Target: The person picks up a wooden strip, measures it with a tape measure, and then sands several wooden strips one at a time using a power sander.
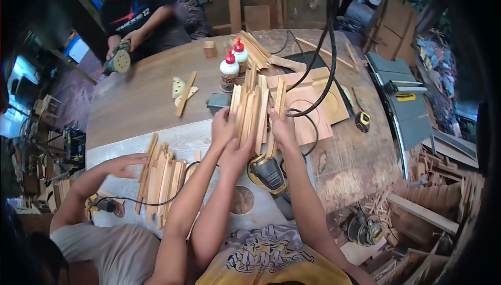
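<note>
My left hand (224, 126) is closed around the left side of an upright bundle of thin wood strips (249, 110) in the middle of the table. My right hand (282, 128) grips a few strips (279, 100) at the right of that bundle, with a narrow gap between them. Just below my left hand, a co-worker's hand (237, 152) touches the bundle's lower end; its arm passes close beside my left forearm. A yellow and black power tool (266, 173) lies below the strips. Two white glue bottles with red caps (229, 71) stand beyond them.
The co-worker's other hand (125, 165) is by a second strip pile (162, 180). Another person (141, 19) holds a sander (121, 58) across the table. Black cables (331, 50) hang over square wooden panels (308, 107). A tape measure (362, 121) lies at the right.
</note>
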A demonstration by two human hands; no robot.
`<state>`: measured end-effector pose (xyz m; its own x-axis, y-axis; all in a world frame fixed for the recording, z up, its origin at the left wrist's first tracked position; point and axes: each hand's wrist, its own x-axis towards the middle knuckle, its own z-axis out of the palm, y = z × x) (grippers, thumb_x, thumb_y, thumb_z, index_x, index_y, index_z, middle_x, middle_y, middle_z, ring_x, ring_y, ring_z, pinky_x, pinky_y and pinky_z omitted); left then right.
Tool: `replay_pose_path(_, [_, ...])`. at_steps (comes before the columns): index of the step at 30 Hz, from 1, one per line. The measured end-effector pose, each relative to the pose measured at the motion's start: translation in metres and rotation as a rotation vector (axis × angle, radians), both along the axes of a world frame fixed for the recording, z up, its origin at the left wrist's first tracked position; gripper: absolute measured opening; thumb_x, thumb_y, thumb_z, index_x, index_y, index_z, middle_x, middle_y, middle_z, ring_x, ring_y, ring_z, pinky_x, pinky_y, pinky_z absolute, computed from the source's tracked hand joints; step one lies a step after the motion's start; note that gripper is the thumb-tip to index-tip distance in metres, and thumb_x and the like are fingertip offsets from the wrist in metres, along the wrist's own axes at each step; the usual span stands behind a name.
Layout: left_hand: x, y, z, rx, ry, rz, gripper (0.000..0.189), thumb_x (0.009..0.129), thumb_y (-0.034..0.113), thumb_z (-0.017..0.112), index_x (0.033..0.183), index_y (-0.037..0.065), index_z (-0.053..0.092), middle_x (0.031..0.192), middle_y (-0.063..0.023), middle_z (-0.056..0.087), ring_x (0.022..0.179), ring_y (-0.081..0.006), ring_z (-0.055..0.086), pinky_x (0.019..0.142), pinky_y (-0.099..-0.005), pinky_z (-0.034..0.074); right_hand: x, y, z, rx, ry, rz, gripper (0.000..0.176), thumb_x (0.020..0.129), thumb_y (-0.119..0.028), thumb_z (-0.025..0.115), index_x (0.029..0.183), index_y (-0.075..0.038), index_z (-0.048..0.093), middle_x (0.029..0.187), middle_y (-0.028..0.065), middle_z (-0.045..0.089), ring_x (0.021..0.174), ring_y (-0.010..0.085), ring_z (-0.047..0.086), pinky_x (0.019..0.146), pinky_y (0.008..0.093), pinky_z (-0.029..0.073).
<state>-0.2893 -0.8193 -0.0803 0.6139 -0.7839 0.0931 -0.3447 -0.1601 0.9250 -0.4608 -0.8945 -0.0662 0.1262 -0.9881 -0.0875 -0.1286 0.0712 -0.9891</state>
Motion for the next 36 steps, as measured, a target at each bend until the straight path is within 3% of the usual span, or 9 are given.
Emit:
replay_pose_path(4, [0.011, 0.022, -0.036, 0.181, -0.159, 0.022, 0.059, 0.089, 0.042, 0.067, 0.121, -0.008, 0.06, 0.115, -0.0262, 0.065, 0.107, -0.0373, 0.064, 0.096, -0.0435, 0.048, 0.005, 0.012, 0.034, 0.207, 0.278, 0.2, 0.042, 0.101, -0.023, 0.052, 0.133, 0.005, 0.052, 0.119, 0.0164, 0.063, 0.108, 0.0221, 0.06, 0.095, 0.0343, 0.046])
replay_pose_path(5, [0.013, 0.024, -0.043, 0.318, -0.172, 0.011, 0.068, 0.089, 0.045, 0.069, 0.126, -0.01, 0.056, 0.119, -0.0287, 0.064, 0.111, -0.0343, 0.063, 0.098, -0.0403, 0.047, 0.015, 0.025, 0.033, 0.031, 0.089, 0.073, 0.038, 0.096, -0.026, 0.053, 0.11, 0.009, 0.061, 0.101, 0.0256, 0.068, 0.099, 0.0344, 0.066, 0.084, 0.0462, 0.049])
replay_pose_path(8, [0.01, 0.028, -0.026, 0.327, 0.021, -0.22, 0.08, 0.086, 0.055, 0.068, 0.126, -0.012, 0.054, 0.116, -0.0306, 0.064, 0.109, -0.0356, 0.065, 0.097, -0.0402, 0.048, 0.029, -0.028, -0.101, 0.085, 0.197, 0.069, 0.04, 0.095, -0.027, 0.054, 0.109, 0.01, 0.062, 0.1, 0.0234, 0.07, 0.097, 0.0326, 0.067, 0.082, 0.0452, 0.051])
replay_pose_path(10, [0.008, 0.024, -0.023, 0.306, 0.265, -0.251, 0.078, 0.079, 0.061, 0.071, 0.121, -0.004, 0.061, 0.113, -0.0267, 0.067, 0.107, -0.0374, 0.067, 0.094, -0.0452, 0.05, 0.036, -0.019, -0.043, 0.262, 0.039, 0.129, 0.032, 0.094, -0.019, 0.054, 0.107, 0.009, 0.065, 0.096, 0.0194, 0.071, 0.088, 0.0279, 0.069, 0.074, 0.039, 0.054])
replay_pose_path(13, [0.012, 0.006, -0.056, 0.365, 0.098, -0.193, 0.081, 0.074, 0.068, 0.07, 0.119, 0.001, 0.066, 0.11, -0.0248, 0.069, 0.106, -0.0376, 0.067, 0.092, -0.0436, 0.052, 0.039, -0.026, -0.017, 0.361, -0.067, 0.198, 0.03, 0.094, -0.016, 0.056, 0.111, 0.007, 0.065, 0.1, 0.0186, 0.07, 0.088, 0.0257, 0.069, 0.075, 0.0336, 0.057])
replay_pose_path(20, [0.043, -0.022, -0.058, 0.618, 0.145, -0.317, 0.088, 0.066, 0.083, 0.063, 0.109, 0.007, 0.074, 0.106, -0.0218, 0.072, 0.102, -0.0372, 0.069, 0.087, -0.0422, 0.054, 0.044, -0.022, -0.004, 0.421, 0.033, 0.229, 0.051, 0.094, -0.022, 0.062, 0.132, 0.009, 0.049, 0.117, 0.0231, 0.064, 0.1, 0.0305, 0.068, 0.082, 0.041, 0.058])
replay_pose_path(22, [0.035, -0.017, -0.06, 0.52, 0.19, -0.284, 0.086, 0.071, 0.078, 0.066, 0.112, 0.003, 0.072, 0.107, -0.0213, 0.072, 0.101, -0.0334, 0.07, 0.085, -0.0407, 0.055, 0.044, -0.022, -0.001, 0.518, 0.002, 0.23, 0.051, 0.095, -0.024, 0.062, 0.133, 0.008, 0.049, 0.118, 0.0226, 0.064, 0.101, 0.031, 0.068, 0.086, 0.0421, 0.057])
replay_pose_path(24, [0.021, -0.019, -0.07, 0.033, 0.462, -0.244, 0.076, 0.078, 0.064, 0.072, 0.12, 0.001, 0.067, 0.109, -0.0176, 0.072, 0.1, -0.0264, 0.07, 0.086, -0.0381, 0.054, 0.039, -0.02, 0.001, 0.651, -0.155, 0.273, 0.052, 0.096, -0.028, 0.063, 0.133, 0.005, 0.05, 0.12, 0.0202, 0.065, 0.103, 0.0303, 0.067, 0.09, 0.0418, 0.056])
replay_pose_path(36, [0.012, -0.017, -0.036, 0.188, 0.844, -0.342, 0.07, 0.084, 0.042, 0.078, 0.134, -0.001, 0.053, 0.116, -0.0147, 0.068, 0.1, -0.0213, 0.069, 0.084, -0.0329, 0.057, 0.049, 0.003, -0.011, 0.679, -0.201, 0.203, 0.065, 0.089, -0.045, 0.071, 0.136, -0.005, 0.051, 0.125, 0.0167, 0.062, 0.112, 0.0312, 0.063, 0.1, 0.0427, 0.05])
